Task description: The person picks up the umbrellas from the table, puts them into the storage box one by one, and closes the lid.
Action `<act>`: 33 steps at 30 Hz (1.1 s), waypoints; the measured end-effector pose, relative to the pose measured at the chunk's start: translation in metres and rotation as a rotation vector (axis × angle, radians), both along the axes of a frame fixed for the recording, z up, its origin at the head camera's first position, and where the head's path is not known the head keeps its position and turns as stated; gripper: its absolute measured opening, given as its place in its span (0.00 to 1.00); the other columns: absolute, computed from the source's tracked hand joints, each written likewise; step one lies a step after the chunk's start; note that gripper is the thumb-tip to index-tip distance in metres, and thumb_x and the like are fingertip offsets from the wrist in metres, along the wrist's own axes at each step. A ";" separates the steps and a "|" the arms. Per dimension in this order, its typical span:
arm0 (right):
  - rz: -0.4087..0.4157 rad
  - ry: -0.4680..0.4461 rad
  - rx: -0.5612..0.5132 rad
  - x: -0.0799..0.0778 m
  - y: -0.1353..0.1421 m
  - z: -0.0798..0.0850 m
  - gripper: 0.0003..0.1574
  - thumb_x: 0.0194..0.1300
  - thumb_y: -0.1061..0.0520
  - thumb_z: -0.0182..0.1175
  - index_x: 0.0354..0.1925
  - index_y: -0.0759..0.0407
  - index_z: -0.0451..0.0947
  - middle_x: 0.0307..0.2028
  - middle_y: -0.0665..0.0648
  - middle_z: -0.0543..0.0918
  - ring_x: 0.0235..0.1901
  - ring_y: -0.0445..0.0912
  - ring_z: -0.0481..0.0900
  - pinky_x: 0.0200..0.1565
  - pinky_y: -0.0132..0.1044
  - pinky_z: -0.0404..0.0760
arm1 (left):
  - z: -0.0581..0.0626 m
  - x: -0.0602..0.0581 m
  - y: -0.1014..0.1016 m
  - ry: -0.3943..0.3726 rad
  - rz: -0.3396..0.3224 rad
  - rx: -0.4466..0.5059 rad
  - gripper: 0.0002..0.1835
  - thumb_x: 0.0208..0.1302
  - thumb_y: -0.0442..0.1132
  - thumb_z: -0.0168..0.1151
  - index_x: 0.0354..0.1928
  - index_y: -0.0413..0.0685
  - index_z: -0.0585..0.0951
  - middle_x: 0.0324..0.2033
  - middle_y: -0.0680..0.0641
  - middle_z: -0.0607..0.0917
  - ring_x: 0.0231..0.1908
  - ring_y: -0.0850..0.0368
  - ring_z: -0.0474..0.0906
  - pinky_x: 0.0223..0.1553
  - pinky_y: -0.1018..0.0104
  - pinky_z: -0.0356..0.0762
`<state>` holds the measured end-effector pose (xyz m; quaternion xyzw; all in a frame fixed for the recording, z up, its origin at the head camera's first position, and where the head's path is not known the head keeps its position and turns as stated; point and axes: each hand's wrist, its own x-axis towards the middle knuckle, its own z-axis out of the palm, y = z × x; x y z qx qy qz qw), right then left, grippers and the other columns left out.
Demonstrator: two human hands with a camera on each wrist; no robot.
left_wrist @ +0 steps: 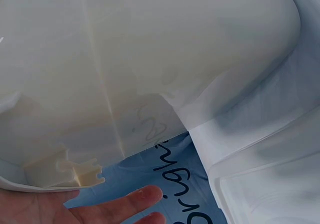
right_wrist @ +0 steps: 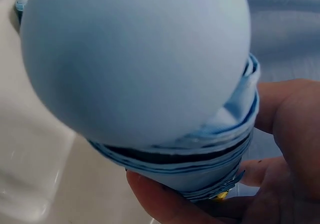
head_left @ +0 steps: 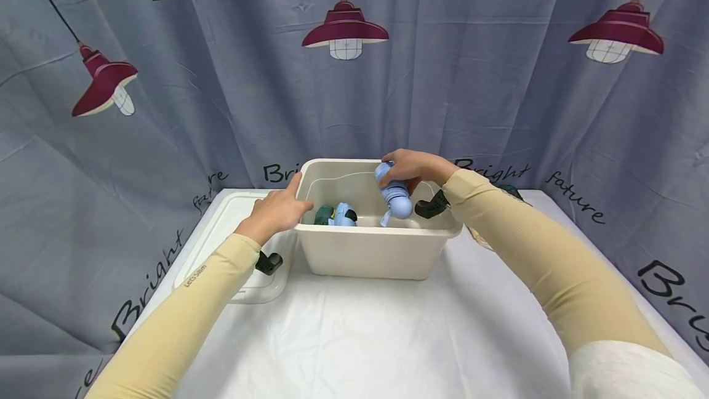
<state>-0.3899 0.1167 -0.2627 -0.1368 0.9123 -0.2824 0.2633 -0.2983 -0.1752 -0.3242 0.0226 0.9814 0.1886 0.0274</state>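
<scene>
My right hand (head_left: 421, 167) grips a folded light blue umbrella (head_left: 396, 193) by its wrapped fabric, over the right half of a white plastic bin (head_left: 365, 253). The umbrella's rounded handle end (right_wrist: 135, 58) points down towards me, and a small strap dangles beside it. Fingers and thumb curl round the pleats in the right wrist view. My left hand (head_left: 278, 211) rests at the bin's left rim, its fingers stretched out straight in the left wrist view. Inside the bin at the left lie a light blue bundle (head_left: 344, 214) and a dark green bundle (head_left: 324, 215).
A white lid (head_left: 202, 245) lies on the white-covered table left of the bin. Partly hidden behind my right forearm are a dark green item (head_left: 511, 190) and a beige item (head_left: 480, 240). A grey-blue curtain (head_left: 266, 79) hangs behind the table.
</scene>
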 end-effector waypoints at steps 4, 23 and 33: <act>0.011 0.005 0.004 0.000 -0.005 -0.001 0.55 0.65 0.51 0.66 0.80 0.56 0.49 0.59 0.68 0.72 0.39 0.51 0.84 0.37 0.43 0.87 | 0.000 -0.001 0.000 0.005 0.002 0.000 0.46 0.68 0.60 0.48 0.82 0.62 0.40 0.62 0.38 0.80 0.60 0.40 0.76 0.60 0.34 0.64; 0.112 -0.062 0.064 -0.004 -0.034 -0.027 0.49 0.62 0.55 0.65 0.76 0.60 0.56 0.50 0.66 0.76 0.29 0.48 0.83 0.31 0.42 0.86 | 0.000 -0.001 0.001 -0.009 0.015 -0.004 0.46 0.68 0.60 0.47 0.82 0.63 0.40 0.62 0.39 0.80 0.62 0.41 0.75 0.62 0.32 0.61; 0.147 -0.104 0.129 -0.010 -0.047 -0.040 0.27 0.63 0.57 0.64 0.57 0.64 0.70 0.40 0.62 0.78 0.28 0.49 0.83 0.32 0.42 0.86 | 0.000 0.001 0.002 -0.003 0.011 -0.028 0.45 0.69 0.61 0.46 0.82 0.63 0.39 0.58 0.40 0.82 0.54 0.42 0.79 0.57 0.36 0.67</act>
